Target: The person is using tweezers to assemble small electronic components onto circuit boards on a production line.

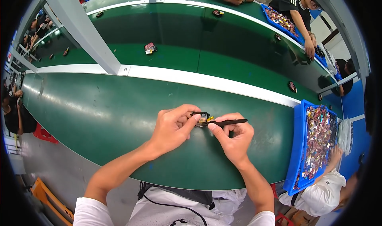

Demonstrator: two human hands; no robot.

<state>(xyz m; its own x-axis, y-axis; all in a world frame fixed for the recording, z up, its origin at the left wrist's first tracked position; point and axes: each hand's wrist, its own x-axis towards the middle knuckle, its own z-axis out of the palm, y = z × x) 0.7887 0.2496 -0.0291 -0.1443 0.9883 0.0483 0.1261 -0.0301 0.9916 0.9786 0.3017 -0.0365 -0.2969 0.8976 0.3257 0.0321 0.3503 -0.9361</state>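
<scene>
My left hand (174, 124) is closed on a small black plastic housing (204, 115) above the green bench. Inside the housing, small electronic parts show, with a yellow piece (210, 118) at its right side. My right hand (235, 136) pinches slim black tweezers (232, 122), whose back end sticks out to the right. Their tip reaches the housing's lower right edge, close to my left thumb. The fingers partly hide the housing, so the exact contact at the tip is hard to make out.
A blue tray (297, 150) heaped with small electronic parts stands at the bench's right end. Beyond a white rail (175, 78), a green conveyor belt (183, 57) carries scattered small assemblies (150, 48). A grey post (89, 29) rises at left. Other people work across the belt and at right.
</scene>
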